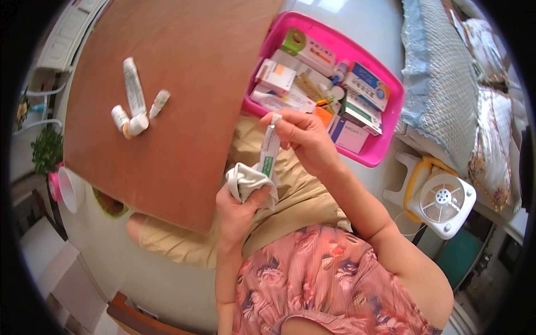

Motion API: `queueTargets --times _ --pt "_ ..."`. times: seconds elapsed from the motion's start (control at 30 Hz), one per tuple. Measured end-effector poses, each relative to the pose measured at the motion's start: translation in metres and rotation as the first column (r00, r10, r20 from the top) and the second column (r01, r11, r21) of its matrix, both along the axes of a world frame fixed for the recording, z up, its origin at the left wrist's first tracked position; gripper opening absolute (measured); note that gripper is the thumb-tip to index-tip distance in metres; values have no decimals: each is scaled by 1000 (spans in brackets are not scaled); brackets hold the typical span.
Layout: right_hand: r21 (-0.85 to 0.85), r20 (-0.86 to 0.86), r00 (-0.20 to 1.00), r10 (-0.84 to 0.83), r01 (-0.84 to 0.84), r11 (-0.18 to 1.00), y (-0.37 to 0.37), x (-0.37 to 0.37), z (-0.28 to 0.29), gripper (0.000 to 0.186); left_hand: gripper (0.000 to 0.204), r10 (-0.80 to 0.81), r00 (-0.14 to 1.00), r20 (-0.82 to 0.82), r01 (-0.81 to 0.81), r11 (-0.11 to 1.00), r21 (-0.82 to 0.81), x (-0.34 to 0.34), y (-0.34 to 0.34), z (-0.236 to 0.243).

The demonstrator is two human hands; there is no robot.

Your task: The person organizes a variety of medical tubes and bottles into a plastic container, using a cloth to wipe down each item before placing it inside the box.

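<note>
My left hand (237, 215) grips a crumpled white cloth (245, 180) wrapped against the lower end of a white tube with a green label (269, 149). My right hand (298, 139) pinches the white cap at the tube's upper end, above the left hand. On the brown table (156, 178) to the left lie another long white tube (134, 84), two small squat white bottles (138, 124) and a small white vial with a green label (160, 102). A pink bin (385, 145) full of medicine boxes (360, 84) sits beyond my right hand.
On the right are a bed with a quilted pad (430, 100) and a small white fan (442, 198) beside a yellow-and-white stool (413, 184). At the left are a plant (47, 142) and a white container (70, 190). My lap, in khaki trousers (173, 245), is below the table edge.
</note>
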State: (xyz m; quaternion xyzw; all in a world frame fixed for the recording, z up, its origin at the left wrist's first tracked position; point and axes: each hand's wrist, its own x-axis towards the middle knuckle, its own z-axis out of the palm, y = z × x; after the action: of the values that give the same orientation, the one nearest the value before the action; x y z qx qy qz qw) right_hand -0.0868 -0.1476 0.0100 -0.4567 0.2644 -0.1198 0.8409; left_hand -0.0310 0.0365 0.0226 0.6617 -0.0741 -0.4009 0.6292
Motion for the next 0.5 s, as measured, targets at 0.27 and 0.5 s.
queueTargets --times 0.27,0.5 --pt "-8 -73 986 -149 149 989 -41 -53 -8 25 22 -11 966 259 -8 997 72 14 -31 -15" --pt "-429 -71 782 -619 537 727 -115 -101 -23 24 22 23 969 248 -30 999 24 14 -55 -22"
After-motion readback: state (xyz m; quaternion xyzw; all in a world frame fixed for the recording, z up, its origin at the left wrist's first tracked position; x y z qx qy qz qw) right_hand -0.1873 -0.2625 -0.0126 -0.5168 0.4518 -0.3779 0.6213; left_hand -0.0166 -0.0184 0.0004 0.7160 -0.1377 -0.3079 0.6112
